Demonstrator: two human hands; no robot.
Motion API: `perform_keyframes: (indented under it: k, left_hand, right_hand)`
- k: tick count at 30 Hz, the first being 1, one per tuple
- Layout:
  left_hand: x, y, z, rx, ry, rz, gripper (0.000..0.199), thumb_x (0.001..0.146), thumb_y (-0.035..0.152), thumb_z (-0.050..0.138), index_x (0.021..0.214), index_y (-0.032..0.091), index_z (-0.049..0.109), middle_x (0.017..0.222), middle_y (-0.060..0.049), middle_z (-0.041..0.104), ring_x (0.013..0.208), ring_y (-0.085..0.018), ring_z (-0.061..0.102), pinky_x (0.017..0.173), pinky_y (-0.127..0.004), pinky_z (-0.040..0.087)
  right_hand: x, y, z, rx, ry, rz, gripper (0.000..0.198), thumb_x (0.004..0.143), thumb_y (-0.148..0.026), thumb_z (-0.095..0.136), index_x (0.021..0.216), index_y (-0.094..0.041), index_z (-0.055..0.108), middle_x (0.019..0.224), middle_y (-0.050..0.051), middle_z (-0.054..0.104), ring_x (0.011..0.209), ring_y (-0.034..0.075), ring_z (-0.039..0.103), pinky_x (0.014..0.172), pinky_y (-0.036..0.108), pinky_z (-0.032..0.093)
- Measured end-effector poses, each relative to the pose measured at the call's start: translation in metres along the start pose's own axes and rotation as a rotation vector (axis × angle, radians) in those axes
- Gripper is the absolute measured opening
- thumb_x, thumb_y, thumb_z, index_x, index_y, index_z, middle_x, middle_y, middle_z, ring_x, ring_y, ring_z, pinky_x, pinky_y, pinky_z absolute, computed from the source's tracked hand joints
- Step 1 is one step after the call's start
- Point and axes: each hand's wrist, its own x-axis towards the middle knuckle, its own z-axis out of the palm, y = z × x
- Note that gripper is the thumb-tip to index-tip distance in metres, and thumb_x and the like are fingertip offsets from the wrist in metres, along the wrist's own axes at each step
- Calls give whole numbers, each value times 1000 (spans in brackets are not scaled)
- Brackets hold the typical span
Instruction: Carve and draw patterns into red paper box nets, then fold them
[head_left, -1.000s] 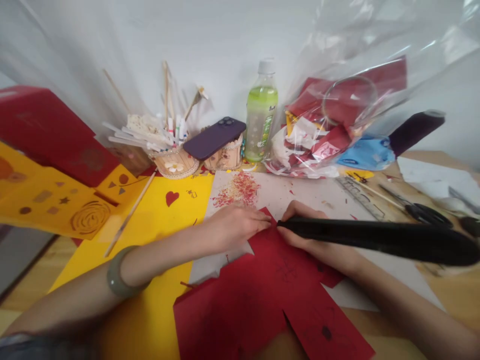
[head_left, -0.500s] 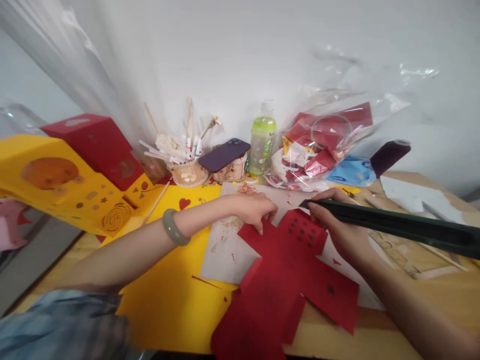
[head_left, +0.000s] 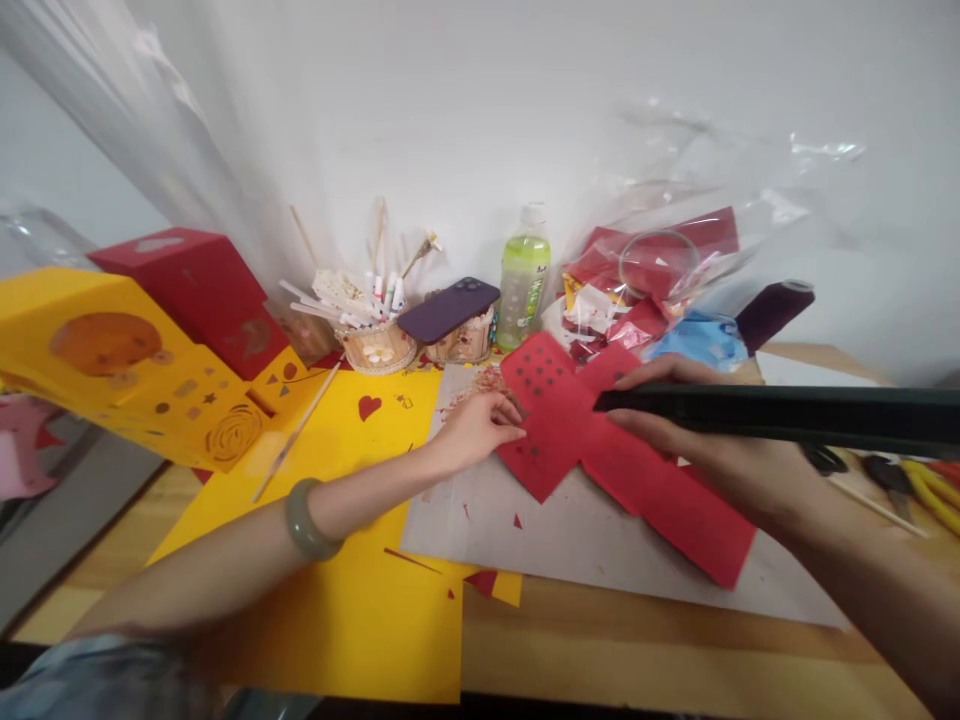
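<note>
A red card cutout (head_left: 559, 420), shaped like an unfolded box, is laid askew on a grey board (head_left: 480, 530). One of its flaps bears several dark holes, and a few more show near the middle. At its left edge is my left hand (head_left: 480, 430), its fingers curled and thumb and fingertips closed at the card's edge. My right hand (head_left: 675, 425) grips a long dark utility knife (head_left: 780, 412), whose tip points left over the card. Behind that hand, part of the card is hidden.
Yellow card (head_left: 360, 620) covers the left of the table, with a thin stick (head_left: 296, 435) on it. Decorated yellow (head_left: 97, 340) and red boxes (head_left: 187, 285) stand at left. Behind are a pen basket (head_left: 375, 345), phone (head_left: 450, 308), bottle (head_left: 523, 285) and plastic bag of scraps (head_left: 637, 275). Yellow-handled pliers (head_left: 930, 495) lie right.
The red cutout has turned and shifted up and right, so its holed flap now points to the back left. My left hand has drawn back slightly. The knife has swung nearly level.
</note>
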Motion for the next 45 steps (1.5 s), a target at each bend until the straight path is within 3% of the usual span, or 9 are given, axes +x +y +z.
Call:
perform_keyframes:
  k: [5,11,16,20,29,39,45]
  left_hand:
    - [-12,-2,-2,101,31,36,6,74,14,66,80,14,62,82,-5,67,77,-19,64,68,-31,51]
    - [-12,-13,-8,177,-24,210,5,76,12,66,80,15,68,88,-4,65,87,-19,60,79,-32,48]
    - [-14,-25,-8,184,-70,336,15,85,13,56,87,19,69,91,-3,65,86,-15,60,79,-27,47]
    - [-17,-27,-6,260,-93,357,19,91,20,48,91,18,67,91,-4,63,88,-16,59,78,-28,46]
    - [-18,-19,-8,191,-124,211,10,89,24,54,84,16,55,87,0,59,87,-14,57,77,-25,44]
    - [-21,-17,-8,303,-140,217,14,92,32,48,91,18,53,91,1,60,87,-14,58,74,-25,44]
    - [-24,-18,-4,399,-82,286,18,94,34,43,96,20,54,94,0,61,85,-14,59,73,-25,45]
  right_hand:
    - [17,23,31,107,-296,-16,12,80,-30,61,86,-20,58,79,0,62,69,15,57,61,27,45]
    - [28,49,57,176,-413,-70,8,81,-26,60,84,-19,57,81,1,61,76,16,57,69,28,45]
    - [26,68,65,185,-406,-59,9,81,-27,60,85,-20,57,81,1,61,75,16,56,67,27,44]
    - [24,75,64,180,-403,-55,8,82,-27,60,88,-22,58,83,0,61,77,15,57,69,26,44]
    - [24,77,63,151,-436,-71,8,84,-28,59,90,-24,58,86,-1,62,79,14,58,70,25,45]
    - [22,77,62,134,-466,-111,7,85,-26,57,89,-22,57,85,-1,62,76,13,58,67,24,44]
    - [21,75,67,86,-406,-191,4,81,-18,56,83,-20,54,73,-2,59,62,10,54,57,21,42]
